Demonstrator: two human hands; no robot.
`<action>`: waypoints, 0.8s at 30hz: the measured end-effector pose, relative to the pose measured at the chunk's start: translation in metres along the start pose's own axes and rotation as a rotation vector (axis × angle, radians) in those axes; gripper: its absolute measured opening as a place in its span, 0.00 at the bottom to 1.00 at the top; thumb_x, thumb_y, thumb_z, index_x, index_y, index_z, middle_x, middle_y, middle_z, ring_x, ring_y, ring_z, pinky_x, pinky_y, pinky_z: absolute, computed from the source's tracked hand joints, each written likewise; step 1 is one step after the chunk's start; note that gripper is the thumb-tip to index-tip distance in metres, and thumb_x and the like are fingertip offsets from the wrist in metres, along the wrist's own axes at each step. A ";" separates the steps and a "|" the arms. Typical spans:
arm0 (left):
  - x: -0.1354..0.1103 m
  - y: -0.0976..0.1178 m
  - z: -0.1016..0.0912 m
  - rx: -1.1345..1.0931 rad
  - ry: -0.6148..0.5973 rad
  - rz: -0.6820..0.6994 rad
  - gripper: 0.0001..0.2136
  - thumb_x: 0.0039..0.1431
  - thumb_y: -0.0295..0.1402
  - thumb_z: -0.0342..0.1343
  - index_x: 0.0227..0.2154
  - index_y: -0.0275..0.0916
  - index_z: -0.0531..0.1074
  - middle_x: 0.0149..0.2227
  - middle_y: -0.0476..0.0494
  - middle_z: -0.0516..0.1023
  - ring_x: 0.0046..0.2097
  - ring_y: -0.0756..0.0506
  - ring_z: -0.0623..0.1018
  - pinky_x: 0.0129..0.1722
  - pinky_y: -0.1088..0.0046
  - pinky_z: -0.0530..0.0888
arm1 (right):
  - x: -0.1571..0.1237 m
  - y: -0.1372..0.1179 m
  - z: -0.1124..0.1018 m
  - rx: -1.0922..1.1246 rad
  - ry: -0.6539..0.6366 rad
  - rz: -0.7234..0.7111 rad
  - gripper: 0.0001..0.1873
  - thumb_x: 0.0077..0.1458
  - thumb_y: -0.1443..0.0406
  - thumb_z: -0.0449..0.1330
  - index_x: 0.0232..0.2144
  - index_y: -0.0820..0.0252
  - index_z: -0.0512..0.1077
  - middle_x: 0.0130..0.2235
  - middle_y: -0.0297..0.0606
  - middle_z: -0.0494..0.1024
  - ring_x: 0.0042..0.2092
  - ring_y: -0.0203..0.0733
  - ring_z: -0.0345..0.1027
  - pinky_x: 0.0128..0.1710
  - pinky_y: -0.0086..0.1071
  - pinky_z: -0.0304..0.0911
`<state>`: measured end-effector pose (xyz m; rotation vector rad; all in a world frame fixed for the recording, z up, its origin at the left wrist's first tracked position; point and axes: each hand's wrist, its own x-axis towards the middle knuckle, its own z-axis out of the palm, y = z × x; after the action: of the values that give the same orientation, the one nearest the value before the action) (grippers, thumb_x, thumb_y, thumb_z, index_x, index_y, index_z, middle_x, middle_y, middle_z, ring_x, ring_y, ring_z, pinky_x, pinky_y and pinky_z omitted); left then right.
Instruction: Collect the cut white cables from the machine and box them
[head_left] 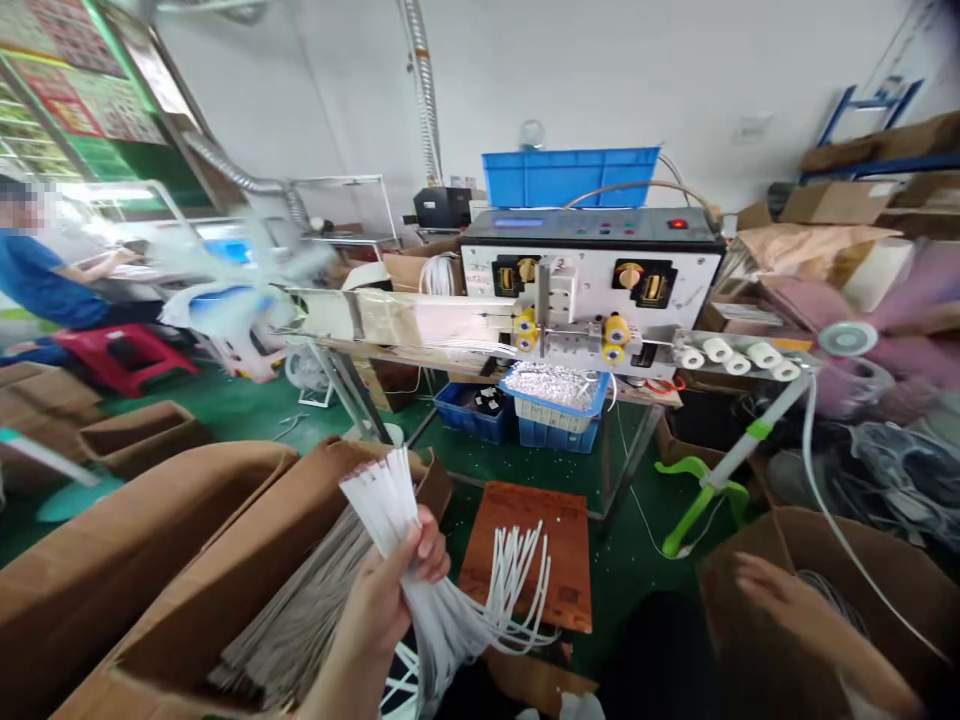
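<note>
My left hand is closed round a bundle of white cut cables, held upright over the edge of a cardboard box; the cable ends fan out above and below my fist. More white and grey cables lie packed inside that box. My right hand reaches down to the right over another cardboard box; it is blurred by motion and its fingers cannot be made out.
A wire-cutting machine stands on a table ahead, with a blue bin on top and blue crates beneath. A brown wooden board lies on the green floor. A pink fan stands right. A person in blue sits far left.
</note>
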<state>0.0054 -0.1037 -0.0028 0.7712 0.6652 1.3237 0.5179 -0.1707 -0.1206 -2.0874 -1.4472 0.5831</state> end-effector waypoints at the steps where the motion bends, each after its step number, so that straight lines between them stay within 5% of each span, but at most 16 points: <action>1: -0.001 0.000 -0.005 -0.011 0.006 -0.004 0.12 0.57 0.38 0.65 0.37 0.38 0.71 0.25 0.54 0.59 0.23 0.57 0.57 0.23 0.78 0.59 | 0.008 -0.029 0.021 0.093 -0.197 -0.082 0.25 0.47 0.47 0.61 0.45 0.50 0.79 0.43 0.46 0.83 0.43 0.56 0.78 0.45 0.46 0.73; 5: 0.000 -0.001 -0.020 -0.033 0.009 -0.022 0.12 0.57 0.38 0.64 0.38 0.38 0.71 0.26 0.54 0.60 0.24 0.56 0.58 0.24 0.77 0.58 | 0.040 -0.172 0.089 0.240 -0.522 -0.459 0.27 0.57 0.51 0.57 0.54 0.58 0.74 0.50 0.47 0.79 0.46 0.49 0.76 0.48 0.42 0.71; 8: -0.001 -0.004 -0.031 -0.059 -0.002 -0.041 0.12 0.56 0.39 0.65 0.37 0.38 0.70 0.25 0.54 0.60 0.23 0.56 0.58 0.24 0.77 0.57 | 0.064 -0.270 0.119 0.417 -0.514 -0.646 0.23 0.58 0.53 0.60 0.53 0.55 0.74 0.51 0.43 0.79 0.46 0.44 0.74 0.48 0.39 0.70; 10: -0.004 -0.006 -0.036 -0.075 0.014 -0.050 0.13 0.56 0.39 0.65 0.36 0.38 0.70 0.25 0.53 0.60 0.23 0.56 0.57 0.24 0.76 0.57 | 0.082 -0.318 0.134 0.639 -0.471 -0.612 0.25 0.55 0.54 0.63 0.53 0.55 0.73 0.51 0.42 0.78 0.43 0.41 0.74 0.41 0.35 0.71; 17: -0.014 -0.001 -0.033 -0.106 0.086 -0.069 0.14 0.55 0.40 0.66 0.37 0.38 0.71 0.26 0.53 0.61 0.25 0.56 0.58 0.26 0.76 0.59 | 0.145 -0.423 0.158 1.375 -0.208 -0.149 0.18 0.47 0.60 0.67 0.42 0.55 0.73 0.49 0.38 0.76 0.39 0.36 0.71 0.32 0.27 0.67; 21: -0.012 0.002 -0.031 -0.118 0.078 -0.070 0.15 0.54 0.40 0.67 0.38 0.38 0.71 0.27 0.52 0.61 0.25 0.55 0.59 0.26 0.76 0.59 | 0.177 -0.463 0.157 1.462 -0.047 0.041 0.09 0.52 0.61 0.62 0.36 0.55 0.67 0.40 0.34 0.75 0.38 0.36 0.70 0.31 0.26 0.65; 24: -0.011 0.002 -0.031 -0.124 0.068 -0.074 0.15 0.53 0.39 0.67 0.38 0.38 0.72 0.26 0.52 0.62 0.25 0.55 0.61 0.26 0.75 0.60 | 0.193 -0.480 0.159 1.434 0.012 0.029 0.09 0.57 0.57 0.58 0.36 0.54 0.64 0.35 0.31 0.74 0.38 0.34 0.68 0.31 0.24 0.62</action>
<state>-0.0219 -0.1112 -0.0191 0.5980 0.6529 1.3148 0.1420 0.1767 0.0551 -0.9255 -0.5553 1.1413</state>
